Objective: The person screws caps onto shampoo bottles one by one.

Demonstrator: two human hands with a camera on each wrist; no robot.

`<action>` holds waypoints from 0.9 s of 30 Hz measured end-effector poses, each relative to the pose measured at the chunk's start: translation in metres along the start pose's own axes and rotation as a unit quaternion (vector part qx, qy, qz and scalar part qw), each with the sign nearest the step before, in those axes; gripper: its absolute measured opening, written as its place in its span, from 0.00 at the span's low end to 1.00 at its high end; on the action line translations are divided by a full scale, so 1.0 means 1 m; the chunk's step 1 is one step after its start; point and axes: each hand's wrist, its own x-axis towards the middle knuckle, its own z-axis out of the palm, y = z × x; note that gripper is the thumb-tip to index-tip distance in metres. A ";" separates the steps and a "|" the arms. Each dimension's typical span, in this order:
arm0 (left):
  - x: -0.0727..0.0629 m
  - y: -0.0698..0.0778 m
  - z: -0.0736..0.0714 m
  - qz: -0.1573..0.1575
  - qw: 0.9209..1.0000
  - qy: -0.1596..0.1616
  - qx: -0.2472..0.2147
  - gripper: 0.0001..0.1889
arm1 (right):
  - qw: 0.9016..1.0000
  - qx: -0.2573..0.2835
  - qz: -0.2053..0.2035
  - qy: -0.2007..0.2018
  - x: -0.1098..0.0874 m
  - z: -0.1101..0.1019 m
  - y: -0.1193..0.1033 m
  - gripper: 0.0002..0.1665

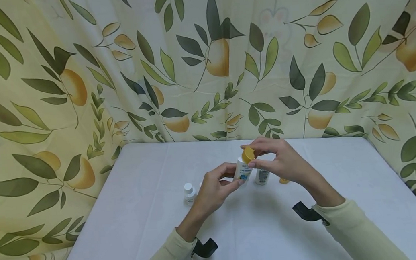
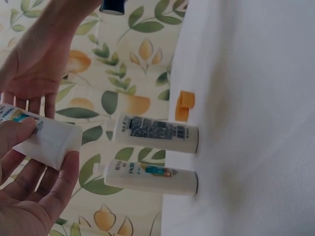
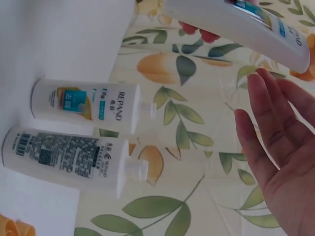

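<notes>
My left hand (image 1: pixel 212 190) grips a white plastic bottle (image 1: pixel 242 171) with a blue-and-green printed label, tilted and lifted off the table. On its top is an orange-yellow cap (image 1: pixel 247 154). My right hand (image 1: pixel 287 158) pinches that cap between thumb and fingers. In the right wrist view the cap (image 3: pixel 311 56) shows only at the frame's edge, so the grip is mostly hidden there. Two similar bottles stand uncapped on the table: one turns its dark text panel (image 3: pixel 64 160) outward, the other its coloured label (image 3: pixel 83 104).
Loose orange cap pieces (image 2: pixel 184 105) lie on the white-covered table (image 1: pixel 146 231) beside the uncapped bottles. Left of my left hand stands another small white bottle (image 1: pixel 189 193). A leaf-and-fruit patterned curtain (image 1: pixel 198 98) hangs behind the table.
</notes>
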 end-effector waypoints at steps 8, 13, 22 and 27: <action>0.000 0.001 0.001 0.011 1.000 -0.004 0.002 0.19 | 1.000 0.022 0.005 0.017 0.000 0.008 -0.002 0.21; 0.000 0.000 -0.001 0.005 1.000 0.004 0.004 0.20 | 1.000 0.019 0.021 0.007 0.000 0.010 -0.004 0.16; 0.000 -0.002 -0.005 -0.002 1.000 0.014 0.004 0.21 | 1.000 0.001 0.003 -0.016 -0.001 0.006 -0.003 0.11; 0.000 -0.002 -0.006 -0.001 1.000 0.015 0.001 0.20 | 0.999 -0.002 -0.009 -0.032 -0.003 0.002 -0.003 0.14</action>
